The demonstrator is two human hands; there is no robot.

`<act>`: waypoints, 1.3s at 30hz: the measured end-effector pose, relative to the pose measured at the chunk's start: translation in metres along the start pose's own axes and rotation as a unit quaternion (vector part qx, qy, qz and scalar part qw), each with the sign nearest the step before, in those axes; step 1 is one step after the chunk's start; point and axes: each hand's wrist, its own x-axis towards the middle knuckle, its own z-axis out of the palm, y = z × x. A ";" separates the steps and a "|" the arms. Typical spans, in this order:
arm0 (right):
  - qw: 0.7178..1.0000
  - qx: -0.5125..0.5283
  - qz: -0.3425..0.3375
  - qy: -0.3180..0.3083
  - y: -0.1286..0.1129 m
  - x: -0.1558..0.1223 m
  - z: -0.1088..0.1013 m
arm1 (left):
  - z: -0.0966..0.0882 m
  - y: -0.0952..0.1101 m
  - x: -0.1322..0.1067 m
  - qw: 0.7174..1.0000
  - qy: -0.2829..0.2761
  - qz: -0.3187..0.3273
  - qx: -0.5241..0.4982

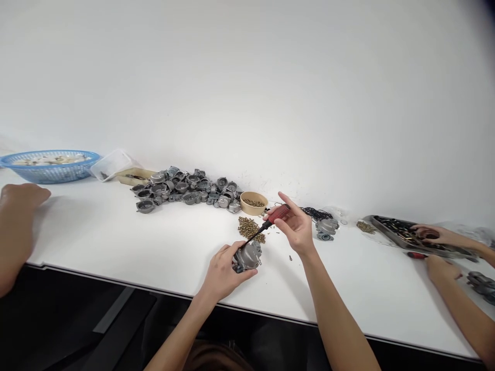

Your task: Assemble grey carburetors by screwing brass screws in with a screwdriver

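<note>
My left hand is wrapped around a grey metal carburetor body near the front of the table. In my right hand is a screwdriver with a red handle and dark shaft, gripped between thumb and fingers, the index finger raised. Its tip points down at the upper left side of the carburetor body, beside my left fingers; the exact contact is hidden. Just behind lies a loose pile of brass screws. A round tan tub of similar small brass parts stands behind that pile.
Many grey castings are heaped along the wall to the left, near a blue basket. Another carburetor body sits right, by black rings. Co-workers' hands are at a parts tray and at far left.
</note>
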 end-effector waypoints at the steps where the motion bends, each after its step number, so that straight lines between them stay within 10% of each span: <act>1: 0.999 -0.027 -0.003 0.028 0.001 0.000 0.001 | 0.000 0.000 0.000 1.000 0.000 0.004 0.002; 5: 0.992 -0.098 -0.025 0.078 0.003 0.002 0.001 | 0.000 0.002 0.001 1.000 0.000 0.017 0.013; 11: 0.999 0.025 0.002 -0.039 -0.005 -0.001 -0.004 | -0.001 0.002 0.000 1.000 0.002 0.016 0.014; 17: 0.993 -0.090 -0.009 0.076 0.001 0.002 0.000 | -0.001 0.002 0.000 1.000 -0.007 0.018 0.012; 23: 1.000 0.001 0.001 -0.030 -0.005 0.000 0.000 | 0.000 0.001 0.000 1.000 -0.002 0.019 0.006; 39: 0.987 -0.084 -0.008 0.134 0.007 0.005 -0.011 | -0.004 0.005 -0.002 1.000 -0.013 0.010 0.004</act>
